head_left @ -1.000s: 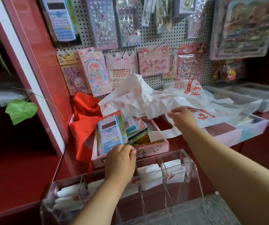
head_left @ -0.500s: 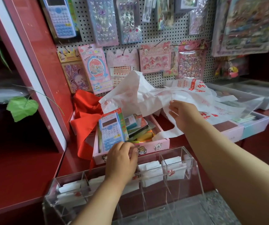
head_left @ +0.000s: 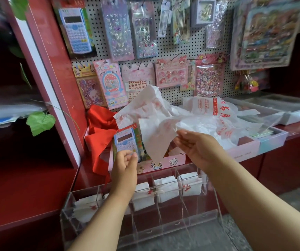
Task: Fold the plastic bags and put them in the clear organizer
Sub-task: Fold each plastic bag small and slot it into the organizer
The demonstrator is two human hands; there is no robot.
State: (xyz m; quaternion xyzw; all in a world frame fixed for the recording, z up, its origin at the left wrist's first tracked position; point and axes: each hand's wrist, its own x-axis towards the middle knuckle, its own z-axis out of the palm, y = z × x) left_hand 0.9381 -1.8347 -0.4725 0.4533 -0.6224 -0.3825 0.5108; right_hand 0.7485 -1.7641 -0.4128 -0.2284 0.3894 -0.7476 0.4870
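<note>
Near centre frame the right hand [head_left: 198, 147] pinches a corner of a white plastic bag [head_left: 156, 134] w/ faint red print, which hangs from the fingers in front of the loose pile of bags [head_left: 209, 120]. Left hand [head_left: 125, 163], lower centre-left, has fingers loosely curled, holding nothing, raised just above the clear organizer [head_left: 142, 211]. Organizer sits bottom centre, several compartments each w/ folded white bags [head_left: 165, 189] inside. Behind the hands, a pink tray [head_left: 163, 163] holds a blue calculator [head_left: 124, 141] & other stationery. Red cloth [head_left: 100, 131] lies left of the tray. Pegboard [head_left: 169, 49] w/ sticker packs fills upper frame.
</note>
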